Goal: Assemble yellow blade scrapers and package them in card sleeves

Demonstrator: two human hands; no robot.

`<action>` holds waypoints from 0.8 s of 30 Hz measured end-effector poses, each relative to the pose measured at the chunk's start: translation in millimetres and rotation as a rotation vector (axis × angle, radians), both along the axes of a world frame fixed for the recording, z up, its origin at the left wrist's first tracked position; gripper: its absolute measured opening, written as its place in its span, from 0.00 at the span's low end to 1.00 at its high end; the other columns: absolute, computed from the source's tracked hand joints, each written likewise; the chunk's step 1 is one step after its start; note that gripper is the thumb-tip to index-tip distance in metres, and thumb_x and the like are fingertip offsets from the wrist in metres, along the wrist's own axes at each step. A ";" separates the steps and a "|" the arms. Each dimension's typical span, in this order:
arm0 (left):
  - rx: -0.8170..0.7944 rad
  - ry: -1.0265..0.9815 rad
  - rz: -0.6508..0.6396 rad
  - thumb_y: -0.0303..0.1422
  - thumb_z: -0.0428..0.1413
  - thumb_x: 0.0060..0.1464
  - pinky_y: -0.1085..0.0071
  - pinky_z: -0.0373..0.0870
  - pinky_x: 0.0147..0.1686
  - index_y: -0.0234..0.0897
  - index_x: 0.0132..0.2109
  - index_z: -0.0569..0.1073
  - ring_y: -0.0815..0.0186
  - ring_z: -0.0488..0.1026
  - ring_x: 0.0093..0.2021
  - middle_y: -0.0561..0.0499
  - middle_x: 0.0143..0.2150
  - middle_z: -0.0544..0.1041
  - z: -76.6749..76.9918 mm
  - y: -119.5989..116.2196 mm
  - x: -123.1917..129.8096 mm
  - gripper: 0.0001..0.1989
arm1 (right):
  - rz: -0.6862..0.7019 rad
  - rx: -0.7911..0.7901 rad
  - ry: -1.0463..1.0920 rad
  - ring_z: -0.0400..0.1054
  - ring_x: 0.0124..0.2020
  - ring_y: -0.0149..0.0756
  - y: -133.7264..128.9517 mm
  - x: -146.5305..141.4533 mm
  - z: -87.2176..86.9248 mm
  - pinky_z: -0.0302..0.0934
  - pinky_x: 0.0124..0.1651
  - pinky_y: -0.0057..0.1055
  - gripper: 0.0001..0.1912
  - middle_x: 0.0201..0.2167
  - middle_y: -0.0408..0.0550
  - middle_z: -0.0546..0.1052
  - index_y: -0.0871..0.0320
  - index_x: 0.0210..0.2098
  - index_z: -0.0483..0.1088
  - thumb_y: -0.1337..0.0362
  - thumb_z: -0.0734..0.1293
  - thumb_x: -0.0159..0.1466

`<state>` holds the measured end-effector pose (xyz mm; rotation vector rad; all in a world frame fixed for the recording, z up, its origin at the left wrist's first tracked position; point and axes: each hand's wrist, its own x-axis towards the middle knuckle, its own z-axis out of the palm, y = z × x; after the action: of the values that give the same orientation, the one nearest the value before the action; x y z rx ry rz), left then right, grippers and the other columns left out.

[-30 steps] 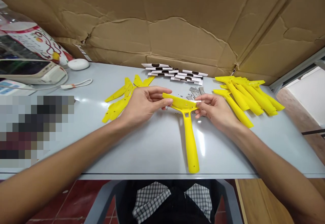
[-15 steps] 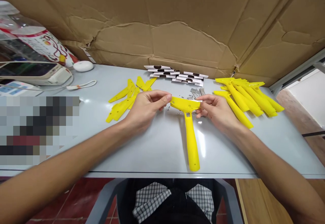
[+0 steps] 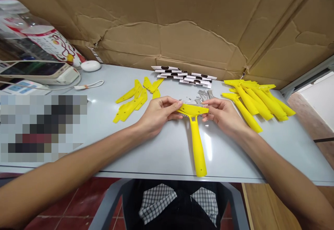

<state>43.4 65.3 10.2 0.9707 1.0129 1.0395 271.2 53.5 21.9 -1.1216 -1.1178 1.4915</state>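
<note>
A yellow plastic scraper [image 3: 198,146] is held at its head, its handle pointing down toward the table's front edge. My left hand [image 3: 160,115] is closed on the left end of the head, thumb on top. At the right end, the thumb and fingers of my right hand [image 3: 224,113] pinch the corner. Two small holes show in the head's face. Behind the head lie small metal nuts [image 3: 185,115], partly hidden, and several flat metal pieces [image 3: 202,96]. Loose yellow cover plates [image 3: 130,106] are spread left of my left hand.
More yellow scraper handles [image 3: 257,99] are piled at the right. White blade sleeves [image 3: 182,75] lie in stacks against the cardboard [image 3: 167,42]. At the left are a phone [image 3: 33,69], a bottle [image 3: 49,39], a white earbud case [image 3: 90,65], a cable and a blurred patch.
The plate on the scraper's head has come into line with the head, its edges now looking even. My left hand has shifted slightly right and down. Both hands keep their hold.
</note>
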 end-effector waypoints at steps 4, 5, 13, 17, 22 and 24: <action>0.024 0.058 0.058 0.38 0.72 0.50 0.68 0.81 0.41 0.34 0.35 0.80 0.64 0.82 0.37 0.43 0.41 0.84 0.6 -1.8 1.4 0.13 | 0.012 -0.007 0.005 0.75 0.30 0.33 -0.5 0.4 -0.2 0.74 0.34 0.34 0.12 0.34 0.48 0.81 0.59 0.37 0.80 0.62 0.79 0.56; 0.031 0.074 0.074 0.38 0.72 0.50 0.68 0.81 0.41 0.33 0.35 0.80 0.65 0.82 0.36 0.43 0.41 0.84 1.4 -2.4 1.8 0.13 | 0.014 -0.007 0.008 0.75 0.30 0.33 -0.7 0.5 -0.3 0.74 0.34 0.34 0.11 0.35 0.48 0.81 0.59 0.37 0.80 0.62 0.79 0.56; 0.049 0.107 0.104 0.37 0.72 0.50 0.67 0.83 0.40 0.32 0.35 0.80 0.64 0.82 0.36 0.43 0.43 0.83 3.5 -4.2 3.7 0.13 | 0.014 -0.029 0.007 0.74 0.30 0.33 0.2 0.0 -1.8 0.74 0.35 0.35 0.11 0.34 0.48 0.81 0.58 0.37 0.80 0.62 0.79 0.56; 0.039 0.070 0.102 0.36 0.72 0.50 0.67 0.84 0.41 0.32 0.34 0.80 0.63 0.83 0.40 0.41 0.49 0.82 1.1 -2.7 3.3 0.12 | 0.009 -0.035 0.018 0.74 0.30 0.33 0.7 0.6 -0.8 0.73 0.35 0.34 0.11 0.33 0.48 0.80 0.59 0.37 0.79 0.63 0.79 0.55; 0.030 0.046 0.113 0.36 0.72 0.49 0.67 0.84 0.41 0.32 0.33 0.78 0.63 0.83 0.39 0.43 0.44 0.82 -0.2 -1.2 3.3 0.13 | -0.006 -0.077 0.024 0.74 0.30 0.33 0.5 0.3 2.3 0.73 0.35 0.35 0.12 0.35 0.50 0.81 0.59 0.37 0.78 0.64 0.78 0.54; 0.008 0.047 0.119 0.35 0.72 0.50 0.67 0.84 0.41 0.33 0.32 0.77 0.63 0.83 0.38 0.44 0.41 0.82 0.9 -1.9 4.1 0.13 | -0.010 -0.083 0.022 0.74 0.30 0.33 0.1 -0.3 3.8 0.73 0.35 0.35 0.12 0.36 0.51 0.81 0.59 0.37 0.78 0.64 0.78 0.54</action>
<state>47.6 63.4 11.1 0.9538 1.1166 1.1238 270.9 53.7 25.7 -1.1629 -1.0420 1.5503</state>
